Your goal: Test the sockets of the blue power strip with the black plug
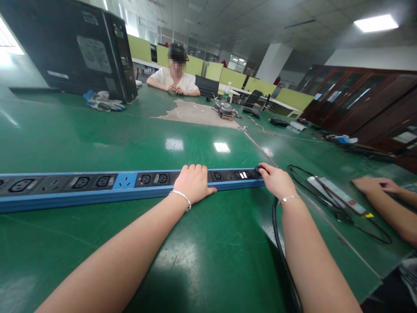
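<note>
A long blue and black power strip [97, 191] with a row of sockets lies across the green table. My left hand [193, 182] is wrapped over its middle, the thumb along the near side. At the strip's right end, my right hand [275, 178] has its fingers closed round a black plug [257, 171], which sits at the last sockets; how far it is in cannot be told. A thick black cable [276, 230] hangs from under my right hand and runs down toward the bottom edge.
A white power strip [339, 195] with coiled black cable lies right, beside another person's hands [374, 186]. A black computer case [81, 52] and gloves [103, 101] stand back left. Across the table [130, 143] sits a person [176, 80], near a bottle [226, 92].
</note>
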The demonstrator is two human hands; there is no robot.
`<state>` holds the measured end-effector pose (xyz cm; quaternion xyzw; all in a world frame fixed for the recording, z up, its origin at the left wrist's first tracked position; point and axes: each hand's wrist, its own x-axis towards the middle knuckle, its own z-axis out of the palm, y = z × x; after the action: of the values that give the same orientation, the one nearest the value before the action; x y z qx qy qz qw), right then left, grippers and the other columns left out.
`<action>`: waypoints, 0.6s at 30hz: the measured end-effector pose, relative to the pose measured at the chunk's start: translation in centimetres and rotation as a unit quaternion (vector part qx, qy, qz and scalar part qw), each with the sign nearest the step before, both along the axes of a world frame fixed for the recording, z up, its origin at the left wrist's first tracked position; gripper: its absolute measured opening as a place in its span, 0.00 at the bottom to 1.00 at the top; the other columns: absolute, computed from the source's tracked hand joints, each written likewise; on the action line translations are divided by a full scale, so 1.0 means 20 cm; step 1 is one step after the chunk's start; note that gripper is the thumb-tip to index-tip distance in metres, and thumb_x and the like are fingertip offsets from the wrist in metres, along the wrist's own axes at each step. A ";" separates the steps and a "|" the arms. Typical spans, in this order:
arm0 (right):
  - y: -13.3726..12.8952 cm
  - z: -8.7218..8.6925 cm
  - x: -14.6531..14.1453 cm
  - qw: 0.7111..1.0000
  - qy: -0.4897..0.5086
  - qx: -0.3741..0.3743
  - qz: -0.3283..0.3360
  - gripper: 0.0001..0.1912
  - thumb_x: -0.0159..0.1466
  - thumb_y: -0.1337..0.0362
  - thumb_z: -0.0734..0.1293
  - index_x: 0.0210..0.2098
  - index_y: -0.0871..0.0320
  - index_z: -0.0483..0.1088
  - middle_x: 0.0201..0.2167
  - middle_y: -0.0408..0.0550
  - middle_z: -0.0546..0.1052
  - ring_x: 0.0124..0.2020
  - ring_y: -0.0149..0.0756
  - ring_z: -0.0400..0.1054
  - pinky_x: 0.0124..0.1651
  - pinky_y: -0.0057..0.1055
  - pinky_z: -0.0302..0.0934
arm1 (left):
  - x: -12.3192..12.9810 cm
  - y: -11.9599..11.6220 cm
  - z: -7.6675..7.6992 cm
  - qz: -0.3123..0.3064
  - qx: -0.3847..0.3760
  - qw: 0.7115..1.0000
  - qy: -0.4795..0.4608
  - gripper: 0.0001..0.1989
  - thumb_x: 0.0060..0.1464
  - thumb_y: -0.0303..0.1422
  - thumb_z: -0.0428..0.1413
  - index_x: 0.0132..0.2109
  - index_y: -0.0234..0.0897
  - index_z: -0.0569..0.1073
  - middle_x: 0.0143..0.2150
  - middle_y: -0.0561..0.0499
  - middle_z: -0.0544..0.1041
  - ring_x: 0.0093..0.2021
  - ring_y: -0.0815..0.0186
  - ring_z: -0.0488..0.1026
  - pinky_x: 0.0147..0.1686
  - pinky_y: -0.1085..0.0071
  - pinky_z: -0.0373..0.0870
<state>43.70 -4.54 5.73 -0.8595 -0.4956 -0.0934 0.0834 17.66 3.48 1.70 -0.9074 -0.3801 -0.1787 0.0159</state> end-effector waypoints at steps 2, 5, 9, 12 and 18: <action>0.01 0.00 0.00 1.000 0.006 -0.013 -0.007 0.22 0.63 0.57 0.55 0.51 0.53 0.70 0.44 0.54 0.77 0.42 0.45 0.71 0.43 0.37 0.61 | 0.00 0.00 0.00 0.003 0.005 1.000 0.006 0.29 0.47 0.54 0.55 0.44 0.32 0.68 0.41 0.39 0.73 0.43 0.51 0.69 0.42 0.60 0.59; 0.02 0.01 0.01 0.999 0.018 -0.031 -0.016 0.22 0.63 0.58 0.55 0.51 0.53 0.70 0.45 0.53 0.77 0.43 0.45 0.70 0.44 0.37 0.60 | 0.00 0.00 0.00 0.007 0.010 1.000 0.015 0.29 0.47 0.55 0.54 0.44 0.32 0.68 0.41 0.40 0.73 0.43 0.52 0.69 0.42 0.61 0.59; 0.01 0.01 0.00 0.999 0.018 -0.043 -0.011 0.23 0.63 0.57 0.54 0.53 0.52 0.69 0.46 0.53 0.76 0.44 0.45 0.70 0.45 0.37 0.60 | 0.00 -0.01 0.00 0.006 0.018 1.000 0.019 0.30 0.48 0.55 0.54 0.46 0.32 0.68 0.41 0.41 0.73 0.43 0.52 0.69 0.42 0.61 0.58; 0.00 0.00 -0.01 0.999 0.020 -0.039 -0.021 0.24 0.64 0.56 0.52 0.54 0.52 0.67 0.45 0.53 0.76 0.44 0.45 0.70 0.44 0.37 0.60 | -0.01 -0.01 0.00 0.012 0.027 0.999 0.028 0.30 0.48 0.55 0.53 0.46 0.32 0.68 0.41 0.42 0.73 0.43 0.53 0.69 0.41 0.62 0.59; -0.02 -0.03 -0.02 0.999 0.028 -0.034 -0.030 0.24 0.64 0.56 0.52 0.55 0.51 0.67 0.46 0.52 0.76 0.44 0.45 0.70 0.44 0.36 0.60 | 0.00 -0.01 0.00 0.013 0.033 0.999 0.028 0.30 0.48 0.56 0.53 0.45 0.32 0.68 0.41 0.42 0.74 0.42 0.54 0.69 0.41 0.62 0.58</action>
<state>43.39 -4.85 5.16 -0.8785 -0.4699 -0.0553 0.0654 17.58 3.27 1.61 -0.9062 -0.3848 -0.1654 0.0583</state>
